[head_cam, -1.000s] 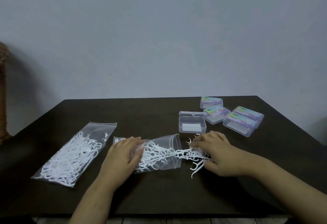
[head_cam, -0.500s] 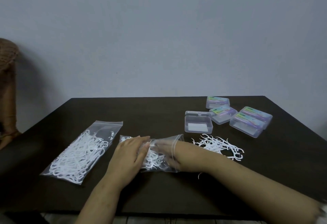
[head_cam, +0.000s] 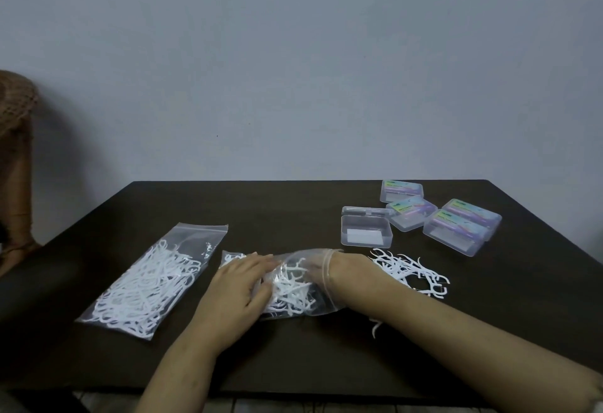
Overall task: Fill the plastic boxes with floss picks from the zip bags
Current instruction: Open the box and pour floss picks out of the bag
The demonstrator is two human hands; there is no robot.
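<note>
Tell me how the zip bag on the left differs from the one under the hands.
The left zip bag lies flat, untouched and looks zipped; the near zip bag is open at its right end, with the right hand reaching inside. The left hand rests on the near bag only. The left bag looks fuller. Both are clear plastic and hold white floss picks.

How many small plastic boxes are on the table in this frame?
5. All sit at the table's far right: one plain box nearest the open bag, then four labelled boxes clustered behind and right of it. None appears hidden.
</note>
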